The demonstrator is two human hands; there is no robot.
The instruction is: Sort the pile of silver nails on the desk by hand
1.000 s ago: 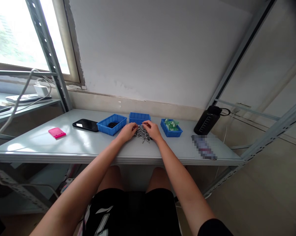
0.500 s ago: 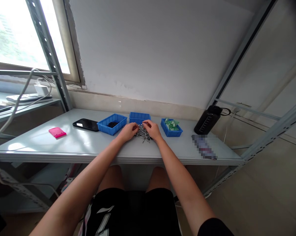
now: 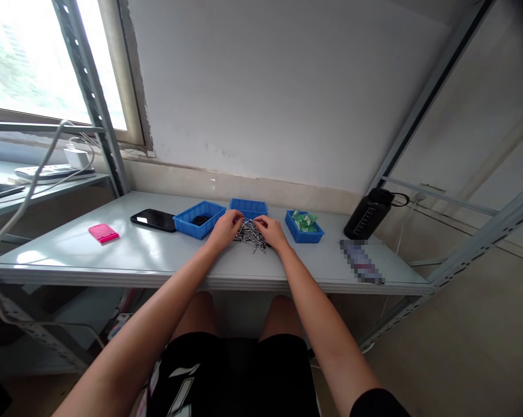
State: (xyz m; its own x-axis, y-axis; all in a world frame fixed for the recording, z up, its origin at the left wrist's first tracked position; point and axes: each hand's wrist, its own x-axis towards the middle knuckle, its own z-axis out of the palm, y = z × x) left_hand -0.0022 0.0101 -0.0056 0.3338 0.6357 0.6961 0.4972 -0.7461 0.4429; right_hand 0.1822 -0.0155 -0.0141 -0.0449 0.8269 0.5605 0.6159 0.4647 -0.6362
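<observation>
A heap of silvery screws (image 3: 251, 236) lies on the table between my two hands. My left hand (image 3: 227, 227) is at the heap's left edge, its thumb and fingers curled together; whatever is in the pinch is too small to make out. At the right edge of the heap, my right hand (image 3: 269, 230) has bent fingers drawn together over the screws, and their tips hide what they hold. Just behind the heap stands a blue bin (image 3: 249, 205), its inside partly covered by my hands.
Left of my hands, another blue bin (image 3: 183, 226) holds black parts, beside a black phone (image 3: 154, 220) and a pink case (image 3: 103, 233). To the right are a blue bin (image 3: 307, 236) with green packets, a black bottle (image 3: 368, 214) and a blurred-out flat item (image 3: 361, 262).
My left hand has lifted slightly, up and back toward the rear bin. My right hand has shifted a little to the right, still at the screws.
</observation>
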